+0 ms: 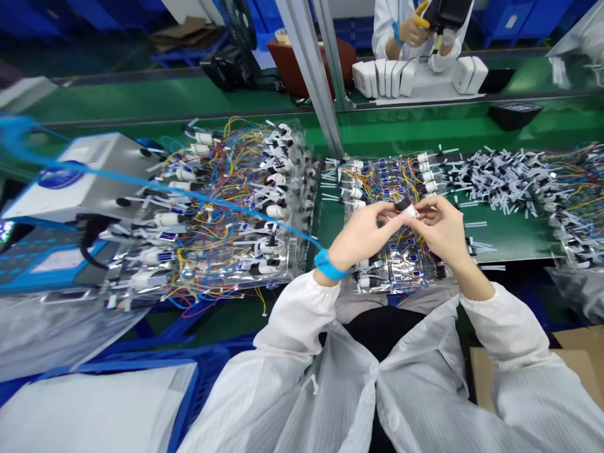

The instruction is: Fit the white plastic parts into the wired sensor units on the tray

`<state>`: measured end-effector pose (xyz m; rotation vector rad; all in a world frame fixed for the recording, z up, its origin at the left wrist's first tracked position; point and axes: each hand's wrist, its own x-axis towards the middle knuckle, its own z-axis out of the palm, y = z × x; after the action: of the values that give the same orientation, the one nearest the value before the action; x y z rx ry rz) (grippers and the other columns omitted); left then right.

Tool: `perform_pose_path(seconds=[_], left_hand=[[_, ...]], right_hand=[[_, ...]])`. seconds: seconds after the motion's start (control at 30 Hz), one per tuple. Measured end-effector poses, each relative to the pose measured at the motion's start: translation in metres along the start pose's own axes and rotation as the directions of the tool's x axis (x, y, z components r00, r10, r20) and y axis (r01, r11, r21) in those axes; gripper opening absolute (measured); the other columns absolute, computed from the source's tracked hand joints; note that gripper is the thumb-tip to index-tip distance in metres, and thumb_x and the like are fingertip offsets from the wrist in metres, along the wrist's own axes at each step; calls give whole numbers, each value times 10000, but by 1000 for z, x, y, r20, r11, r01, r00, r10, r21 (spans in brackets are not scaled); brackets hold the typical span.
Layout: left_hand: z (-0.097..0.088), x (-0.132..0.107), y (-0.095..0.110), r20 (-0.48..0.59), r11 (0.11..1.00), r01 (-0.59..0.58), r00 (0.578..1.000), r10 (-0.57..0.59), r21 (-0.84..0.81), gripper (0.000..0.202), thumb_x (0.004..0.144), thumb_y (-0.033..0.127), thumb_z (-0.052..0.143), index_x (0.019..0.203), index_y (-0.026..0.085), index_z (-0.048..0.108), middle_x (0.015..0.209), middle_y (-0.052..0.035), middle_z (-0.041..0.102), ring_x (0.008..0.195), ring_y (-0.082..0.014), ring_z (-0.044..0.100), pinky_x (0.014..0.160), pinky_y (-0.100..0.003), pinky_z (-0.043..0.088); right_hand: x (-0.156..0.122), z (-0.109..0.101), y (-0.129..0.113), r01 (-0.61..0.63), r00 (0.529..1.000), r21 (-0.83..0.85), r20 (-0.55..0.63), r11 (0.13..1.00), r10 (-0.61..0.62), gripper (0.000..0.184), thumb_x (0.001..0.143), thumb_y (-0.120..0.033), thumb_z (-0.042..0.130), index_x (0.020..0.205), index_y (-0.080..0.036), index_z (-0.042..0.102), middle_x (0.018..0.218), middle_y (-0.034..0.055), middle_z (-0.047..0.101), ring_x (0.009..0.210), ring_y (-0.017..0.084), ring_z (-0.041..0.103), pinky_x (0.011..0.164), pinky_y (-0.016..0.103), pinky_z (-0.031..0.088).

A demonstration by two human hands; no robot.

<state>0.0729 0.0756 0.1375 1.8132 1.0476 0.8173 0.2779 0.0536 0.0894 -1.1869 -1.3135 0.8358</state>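
Two hands pinch one small part

The small black-and-white part is up in the air over a clear plastic tray full of little parts and thin wires. The left hand has its thumb and fingers closed on it. The right hand has its thumb and fingertips pinched on the white end. A blue band is around the left wrist, with a blue cord going off to the left. To the right, a big pile of black-and-white bits sits on the green table. To the left are lots more wired parts, beside a grey and blue machine. Across the table, another person's hand is above some white boxes.
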Motion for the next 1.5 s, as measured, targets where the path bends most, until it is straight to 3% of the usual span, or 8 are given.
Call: perform_pose_path(seconds=[0.23,0.43,0.63,0.8,0.93,1.07,1.23,1.5], left_hand=[[18,26,-19,-63,950,49,995,-72,-307,222,1022,408,621,937,203,624,893,-42,746,848,-182,705,765,-322,567],[2,36,-19,-200,842,81,955,-219,-534,150,1068,359,494,981,240,515,796,-10,677,728,-144,688,741,-314,607],[-9,38,-2,-193,887,20,974,-122,-462,214,1053,451,529,1061,238,548,808,-15,677,682,-134,660,659,-291,566],[-19,40,11,-206,942,-79,979,10,-327,334,1044,580,560,1056,246,567,738,15,617,623,-121,611,596,-285,499],[-26,35,18,-174,951,-115,982,66,-288,366,1021,616,599,1070,255,568,770,10,657,639,-122,631,584,-276,496],[-29,29,21,-243,950,-153,966,86,-271,385,1015,636,603,1110,267,552,919,-25,724,754,-135,703,641,-273,549],[-29,26,24,-255,949,-169,962,100,-265,370,999,601,656,1122,269,552,1012,-58,746,912,-185,764,731,-305,616],[-25,23,18,-339,975,-216,922,186,-53,356,958,541,739,1110,246,609,1070,-43,725,985,-193,737,834,-312,620]], right_hand=[[-4,-3,-5,45,995,-24,90,999,-43,316,821,-422,899,911,-230,665,979,43,748,883,210,776,782,374,688],[-12,-21,3,-42,999,-47,30,998,44,189,879,-313,798,930,-232,635,734,-20,677,523,143,652,472,279,511],[2,-20,-15,79,993,-162,101,984,-63,98,914,-226,689,999,-210,735,905,44,767,774,194,726,691,353,588],[57,2,-6,263,956,-353,219,898,-195,418,827,-183,782,1240,-202,724,1246,107,757,757,173,683,809,414,599],[89,15,2,249,935,-349,329,903,-130,39,895,-240,759,920,-210,763,957,57,788,771,190,671,840,420,583],[76,15,-17,130,959,-119,266,984,-95,277,1011,-457,650,919,-210,737,922,50,776,834,183,687,822,380,581],[38,23,-35,56,925,110,368,992,-93,427,871,-564,820,1112,-226,719,1099,61,790,969,206,744,920,402,623],[26,28,-41,343,938,-257,154,904,-312,86,939,-298,760,991,-238,726,995,44,789,916,228,745,896,435,611]])
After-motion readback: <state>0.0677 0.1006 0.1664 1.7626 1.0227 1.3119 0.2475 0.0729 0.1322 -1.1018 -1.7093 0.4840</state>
